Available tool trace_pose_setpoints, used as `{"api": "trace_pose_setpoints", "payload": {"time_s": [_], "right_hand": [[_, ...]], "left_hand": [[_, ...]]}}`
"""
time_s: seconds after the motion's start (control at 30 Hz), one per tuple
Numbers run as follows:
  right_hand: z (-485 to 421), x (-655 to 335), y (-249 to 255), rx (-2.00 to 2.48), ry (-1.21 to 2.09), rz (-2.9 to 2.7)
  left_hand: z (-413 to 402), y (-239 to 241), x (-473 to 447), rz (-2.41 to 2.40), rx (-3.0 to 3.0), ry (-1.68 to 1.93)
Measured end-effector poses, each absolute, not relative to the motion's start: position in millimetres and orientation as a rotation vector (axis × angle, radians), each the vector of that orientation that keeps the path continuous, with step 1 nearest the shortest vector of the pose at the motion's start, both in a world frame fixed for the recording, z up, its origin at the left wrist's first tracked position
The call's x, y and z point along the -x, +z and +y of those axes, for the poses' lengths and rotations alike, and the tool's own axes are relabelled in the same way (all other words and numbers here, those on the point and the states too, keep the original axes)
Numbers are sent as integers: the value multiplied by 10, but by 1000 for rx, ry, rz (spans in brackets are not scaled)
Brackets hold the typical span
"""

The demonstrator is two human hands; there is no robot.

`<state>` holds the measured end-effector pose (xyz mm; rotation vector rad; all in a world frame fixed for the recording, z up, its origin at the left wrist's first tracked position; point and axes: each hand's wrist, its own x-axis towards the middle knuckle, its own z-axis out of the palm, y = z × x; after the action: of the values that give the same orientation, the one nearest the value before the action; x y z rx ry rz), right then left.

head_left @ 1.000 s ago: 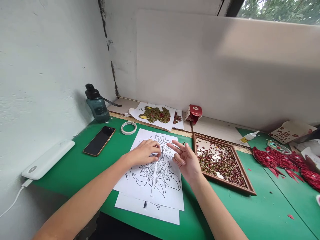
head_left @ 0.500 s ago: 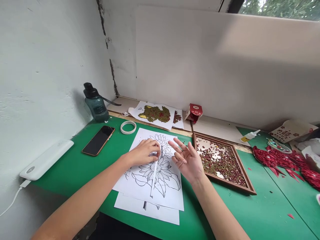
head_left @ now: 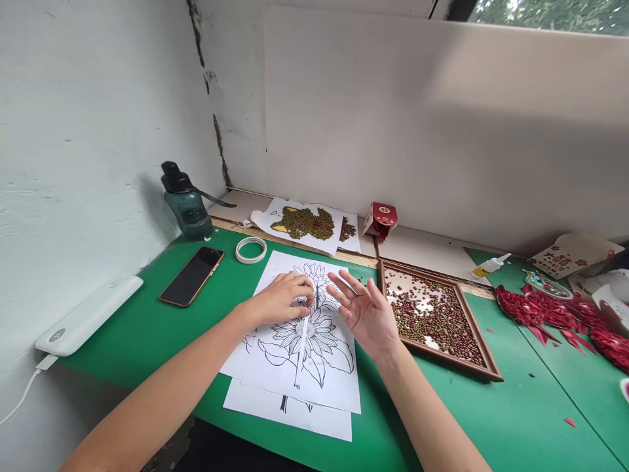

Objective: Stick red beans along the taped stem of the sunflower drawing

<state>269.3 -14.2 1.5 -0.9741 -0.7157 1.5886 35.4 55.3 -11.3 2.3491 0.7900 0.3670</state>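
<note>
My left hand (head_left: 285, 298) is closed in a pinch over the top sheet, thumb and fingers on a slim white pen-like stick (head_left: 304, 337). The stick slants across the centre of a large line-drawn sunflower, and a dark piece shows just beyond the fingertips. Beneath lies the drawing sheet (head_left: 339, 390), with other printed sheets (head_left: 289, 419) under it. To the right of the drawing, my right hand (head_left: 366, 311) is turned palm up, fingers spread, holding nothing. It is close to the left edge of a brown wooden frame tray (head_left: 484, 351) of red and green beans (head_left: 437, 321).
A phone (head_left: 191, 276), tape roll (head_left: 251, 250), water bottle (head_left: 189, 206) and white plugged-in device (head_left: 91, 314) are left. Behind lie a bean picture (head_left: 304, 224) and red box (head_left: 381, 219). Right are a glue bottle (head_left: 490, 265) and red shredded decorations (head_left: 521, 306).
My right hand's fingers have straightened and spread a little more. My left hand keeps its pinch on the stick, and the whole view has shifted very slightly.
</note>
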Motion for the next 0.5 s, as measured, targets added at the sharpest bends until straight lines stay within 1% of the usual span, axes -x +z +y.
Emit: {"api": "trace_pose_setpoints", "payload": {"time_s": [0.2, 0.27, 0.4, 0.5], "right_hand": [[-156, -2678, -2, 987, 1599, -784], [-162, -2644, -50, 1091, 1477, -920], [-186, -2524, -183, 1302, 1114, -1305], [-214, -2452, -234, 1393, 994, -1495]], "left_hand": [[553, -107, -357, 788, -2349, 368], [554, -109, -359, 806, -2347, 376], [552, -114, -366, 824, -2366, 392], [545, -123, -383, 835, -2396, 418]]}}
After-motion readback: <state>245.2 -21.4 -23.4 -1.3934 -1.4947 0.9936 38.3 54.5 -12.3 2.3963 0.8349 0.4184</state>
